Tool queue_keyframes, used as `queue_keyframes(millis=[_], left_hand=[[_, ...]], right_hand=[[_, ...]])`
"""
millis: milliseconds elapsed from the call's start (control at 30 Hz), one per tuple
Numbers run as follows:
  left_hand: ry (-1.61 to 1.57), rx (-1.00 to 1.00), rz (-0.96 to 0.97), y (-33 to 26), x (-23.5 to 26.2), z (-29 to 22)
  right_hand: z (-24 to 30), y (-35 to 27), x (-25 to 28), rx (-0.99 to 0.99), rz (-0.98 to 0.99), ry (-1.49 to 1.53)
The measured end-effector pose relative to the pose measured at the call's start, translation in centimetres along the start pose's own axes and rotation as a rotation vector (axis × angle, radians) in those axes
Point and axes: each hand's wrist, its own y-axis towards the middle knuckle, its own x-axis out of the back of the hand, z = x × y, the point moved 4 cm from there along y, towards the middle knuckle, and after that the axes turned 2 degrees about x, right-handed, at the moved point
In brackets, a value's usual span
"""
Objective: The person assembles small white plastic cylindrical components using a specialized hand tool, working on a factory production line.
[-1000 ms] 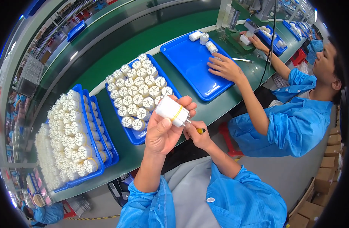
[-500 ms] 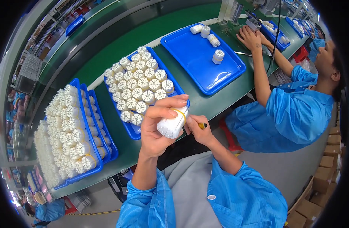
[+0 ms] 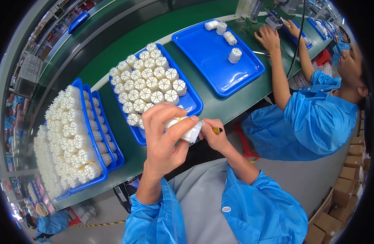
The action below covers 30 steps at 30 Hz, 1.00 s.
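My left hand (image 3: 159, 140) is closed around a bundle of white plastic pieces (image 3: 191, 134) with a yellow band, above the near edge of the bench. The bundle lies tilted, one end toward my right hand. Close against that end, my right hand (image 3: 213, 138) grips a slim yellow tool with a black end (image 3: 217, 130); its front part is hidden behind my fingers and the bundle, so I cannot tell its exact kind. Just beyond my left hand, a blue tray (image 3: 193, 103) holds many similar white bundles standing on end.
A second blue tray (image 3: 207, 61) carries several bundles at its far side. At left, stacked blue trays (image 3: 100, 173) are full of white bundles. To the right, a co-worker in a blue jacket (image 3: 317, 118) works at a small bench device (image 3: 273, 21). A green bench (image 3: 132, 160) runs beneath.
My left hand has rolled the bundle, so its dotted end no longer faces up at me and my fingers cover more of it. The co-worker's farther hand has moved away from the nearer one.
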Motion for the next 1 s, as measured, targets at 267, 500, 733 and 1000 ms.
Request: queue_keyframes(millis=[267, 500, 733, 1000], left_hand=[[0.154, 0.106, -0.036, -0.4, 0.5, 0.0], [0.178, 0.235, -0.059, -0.7, 0.9, 0.3], [-0.066, 0.357, -0.093, -2.0, 0.2, 1.0], [-0.068, 0.397, 0.004, -3.0, -0.6, 0.2]], right_hand=[[0.0, 0.1, 0.0, -0.003, 0.008, -0.034], [-0.2, 0.0, 0.1, -0.026, 0.002, -0.043], [3.2, -0.8, 0.8, 0.105, -0.121, 0.449], [11.9, 0.4, -0.6, 0.543, -0.051, 0.504]])
